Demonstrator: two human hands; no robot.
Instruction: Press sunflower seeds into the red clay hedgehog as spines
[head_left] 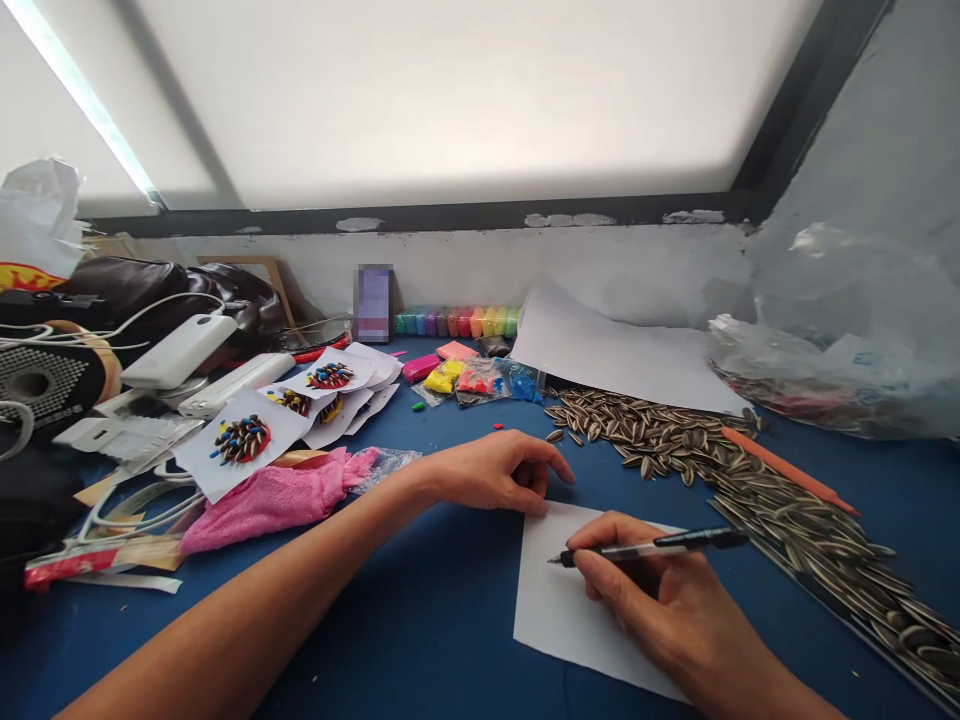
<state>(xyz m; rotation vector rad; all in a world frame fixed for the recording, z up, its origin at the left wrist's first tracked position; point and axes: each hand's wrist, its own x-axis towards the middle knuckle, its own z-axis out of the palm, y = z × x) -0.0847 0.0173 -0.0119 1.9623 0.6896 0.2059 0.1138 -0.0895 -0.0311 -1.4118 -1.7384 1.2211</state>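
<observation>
My right hand point(652, 595) is closed around a black pen point(664, 545), its tip pointing left just over or on a white sheet of paper point(555, 620). No marks show on the visible part of the sheet. At the sheet's top left corner rests my left hand point(495, 470), thumb at the paper's edge, fingers bent loosely and apart, with nothing seen in them. A long heap of striped sunflower seeds point(810, 530) lies right of the paper, with an orange pen point(787, 470) on top of it.
At the left, several white papers with colored seed clusters point(241, 440) lie by a pink cloth point(285, 500). Small bags of colored clay point(480, 378), a phone point(373, 303), larger white paper point(615, 350) and a plastic bag point(847, 340) stand or lie farther back.
</observation>
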